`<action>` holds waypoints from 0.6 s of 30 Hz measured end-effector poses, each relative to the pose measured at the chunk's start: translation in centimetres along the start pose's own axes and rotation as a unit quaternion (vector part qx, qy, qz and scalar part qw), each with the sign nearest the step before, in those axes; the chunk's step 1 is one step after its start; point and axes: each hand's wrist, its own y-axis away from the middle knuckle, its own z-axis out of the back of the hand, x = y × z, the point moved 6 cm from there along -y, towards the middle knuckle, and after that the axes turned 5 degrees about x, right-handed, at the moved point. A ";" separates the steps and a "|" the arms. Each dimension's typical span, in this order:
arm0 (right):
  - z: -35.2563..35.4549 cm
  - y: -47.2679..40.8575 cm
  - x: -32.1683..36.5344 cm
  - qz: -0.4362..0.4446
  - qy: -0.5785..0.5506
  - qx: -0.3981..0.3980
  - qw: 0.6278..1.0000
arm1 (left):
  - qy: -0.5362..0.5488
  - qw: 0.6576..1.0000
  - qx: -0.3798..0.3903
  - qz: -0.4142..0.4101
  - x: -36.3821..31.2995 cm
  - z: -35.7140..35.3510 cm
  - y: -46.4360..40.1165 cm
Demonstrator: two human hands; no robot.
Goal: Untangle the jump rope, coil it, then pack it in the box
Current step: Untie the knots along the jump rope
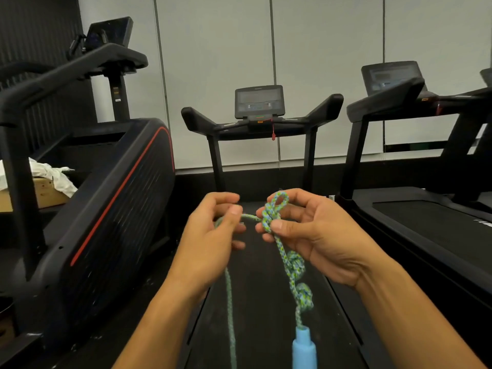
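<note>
You are pinching the jump rope (pixel 282 251) at frame centre, above the treadmill belt (pixel 255 302). Your right hand (pixel 314 233) is clamping its fingers (pixel 277 225) on the top knot (pixel 267 218). Your left hand (pixel 213 233) is gripping the strand running leftward from it. Two more knots are hanging below, towards the blue handle (pixel 304 347).

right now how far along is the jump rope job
Early. Nothing looks finished: the jump rope is uncoiled, with two tight knots above the blue handle. In hand: the right hand pinches a third knot while the left hand holds the strand leading from it. Left: clearing all three knots, coiling, then packing; a cardboard box sits far left.
</note>
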 end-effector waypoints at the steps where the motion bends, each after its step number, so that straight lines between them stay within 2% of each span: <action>1: 0.0 -0.1 -0.1 0.005 -0.019 -0.007 1.000 | -0.024 0.999 0.026 -0.020 -0.2 -0.4 0.1; 5: 0.0 -0.2 0.1 0.030 -0.037 -0.028 0.998 | -0.036 0.991 0.116 -0.062 -1.2 -1.9 0.7; 10: -0.1 -0.2 -0.4 0.023 -0.027 -0.037 0.999 | -0.061 0.994 0.064 -0.070 -1.1 -1.5 0.6; 18: 0.4 -0.3 -0.3 0.029 0.001 -0.072 0.997 | -0.052 0.995 0.032 -0.078 -1.4 -1.9 0.8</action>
